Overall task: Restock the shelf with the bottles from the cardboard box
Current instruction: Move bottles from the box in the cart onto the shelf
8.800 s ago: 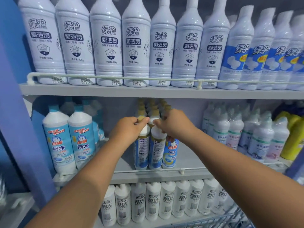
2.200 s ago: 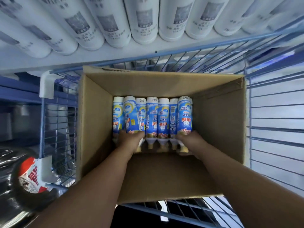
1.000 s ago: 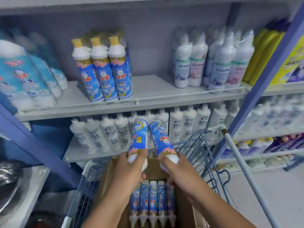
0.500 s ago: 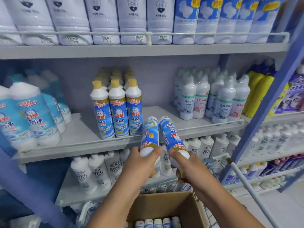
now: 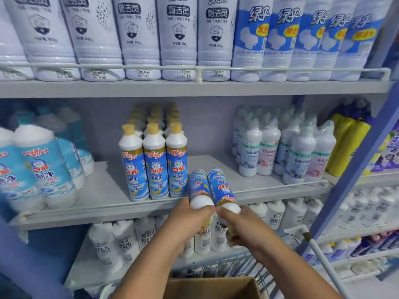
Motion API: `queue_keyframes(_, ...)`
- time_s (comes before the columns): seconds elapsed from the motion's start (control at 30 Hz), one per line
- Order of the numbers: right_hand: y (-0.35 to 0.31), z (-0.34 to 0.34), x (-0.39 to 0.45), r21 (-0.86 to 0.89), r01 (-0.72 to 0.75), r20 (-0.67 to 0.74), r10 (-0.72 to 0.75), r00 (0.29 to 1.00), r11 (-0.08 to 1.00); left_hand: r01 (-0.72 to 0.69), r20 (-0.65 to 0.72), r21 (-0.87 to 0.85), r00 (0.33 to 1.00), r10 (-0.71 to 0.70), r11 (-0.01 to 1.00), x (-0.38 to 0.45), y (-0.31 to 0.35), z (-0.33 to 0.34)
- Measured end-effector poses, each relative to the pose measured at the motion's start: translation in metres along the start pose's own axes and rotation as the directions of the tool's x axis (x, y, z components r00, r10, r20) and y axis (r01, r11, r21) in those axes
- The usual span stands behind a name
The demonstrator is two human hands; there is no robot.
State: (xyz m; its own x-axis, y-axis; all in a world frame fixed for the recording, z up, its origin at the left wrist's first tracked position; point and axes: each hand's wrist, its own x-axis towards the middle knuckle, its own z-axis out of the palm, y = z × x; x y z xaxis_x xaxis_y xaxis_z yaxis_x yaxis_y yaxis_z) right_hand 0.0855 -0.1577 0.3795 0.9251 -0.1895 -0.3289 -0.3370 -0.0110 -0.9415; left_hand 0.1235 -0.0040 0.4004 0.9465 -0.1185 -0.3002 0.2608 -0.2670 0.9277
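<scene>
My left hand (image 5: 187,223) grips a blue-labelled bottle (image 5: 198,186) by its neck, base pointing up toward the shelf. My right hand (image 5: 239,229) grips a second, matching bottle (image 5: 221,188) the same way; the two bottles lie side by side, touching. Both are held at the front rail of the middle shelf (image 5: 103,195), just right of a block of matching yellow-capped bottles (image 5: 154,162) standing in rows. The cardboard box (image 5: 213,288) shows only its far rim at the bottom edge; its contents are hidden.
Bare shelf floor lies left and right of the yellow-capped block. Large light-blue bottles (image 5: 43,169) stand at left, wrapped white bottles (image 5: 280,147) at right. White bottles fill the upper shelf (image 5: 172,39) and lower shelf (image 5: 121,240). A blue upright (image 5: 354,169) and cart handle (image 5: 319,255) stand at right.
Both hands lifted two bottles out of the box and raised them to the middle shelf. Since half a second ago the bottles moved up to the shelf rail.
</scene>
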Motion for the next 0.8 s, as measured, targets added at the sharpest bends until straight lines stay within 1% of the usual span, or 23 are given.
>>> queue_keyframes(0.1, -0.005, -0.002, 0.003, 0.041, 0.000, 0.092, -0.004, 0.996, 0.999, -0.048, -0.023, 0.065, 0.998, 0.050, 0.997, 0.001, 0.002, 0.003)
queue_keyframes(0.2, -0.010, -0.004, -0.001, 0.039, 0.095, 0.141, -0.100, 0.985, 0.995, -0.139, -0.017, 0.139, 0.990, 0.142, 0.981, -0.002, 0.004, 0.004)
queue_keyframes(0.3, -0.012, -0.013, 0.000, 0.010, 0.213, 0.179, -0.211, 0.961, 0.977, -0.226, 0.052, 0.164, 0.974, 0.220, 0.960, -0.005, 0.000, 0.001)
queue_keyframes(0.43, -0.008, -0.027, 0.003, -0.096, 0.313, 0.234, -0.284, 0.930, 0.945, -0.247, 0.191, 0.124, 0.956, 0.221, 0.961, -0.004, -0.011, -0.010)
queue_keyframes(0.5, -0.008, -0.028, 0.005, -0.124, 0.349, 0.216, -0.318, 0.923, 0.929, -0.278, 0.229, 0.154, 0.944, 0.239, 0.948, 0.000, -0.016, -0.013)
queue_keyframes(0.63, -0.006, -0.030, 0.010, -0.167, 0.390, 0.169, -0.363, 0.916, 0.906, -0.368, 0.150, 0.278, 0.929, 0.338, 0.887, 0.014, -0.020, -0.016)
queue_keyframes(0.73, -0.008, -0.036, 0.013, -0.212, 0.403, 0.176, -0.371, 0.912, 0.890, -0.410, 0.169, 0.369, 0.912, 0.373, 0.834, 0.020, -0.018, -0.021)
queue_keyframes(0.8, -0.013, -0.039, 0.015, -0.239, 0.429, 0.190, -0.392, 0.900, 0.871, -0.456, 0.181, 0.456, 0.889, 0.421, 0.765, 0.024, -0.014, -0.025)
